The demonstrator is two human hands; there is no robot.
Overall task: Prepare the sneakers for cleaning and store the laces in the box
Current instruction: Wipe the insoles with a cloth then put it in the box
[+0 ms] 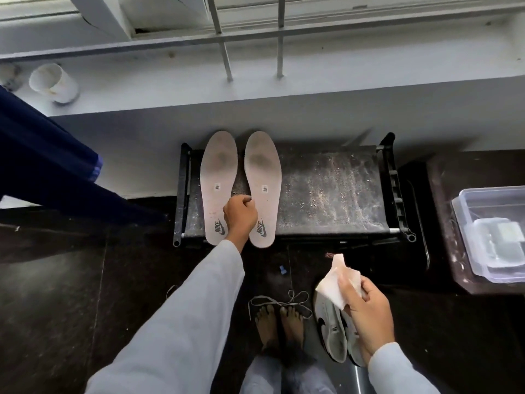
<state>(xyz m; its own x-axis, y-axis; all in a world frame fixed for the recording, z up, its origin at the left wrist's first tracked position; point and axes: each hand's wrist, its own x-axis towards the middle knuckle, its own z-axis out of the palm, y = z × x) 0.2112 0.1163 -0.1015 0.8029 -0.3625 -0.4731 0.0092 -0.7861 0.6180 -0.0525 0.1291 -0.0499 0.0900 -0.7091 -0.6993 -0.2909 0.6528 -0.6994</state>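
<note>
Squaring the insoles (217,183) side by side at the rack's (329,191) left end looks like the step in hand: keep them flat, heels at the front edge. The left hand (240,213) sits curled between them; whether it pinches one I cannot tell. The right hand (366,311) grips a cloth (335,282) above the sneakers (333,334). The laces (281,301) lie on the floor, well apart from the box (458,223).

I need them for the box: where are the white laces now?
In the head view, the thin white shoelaces lie loose on the dark floor, lower centre, at the toes of the bare feet, left of the white sneakers.
</note>
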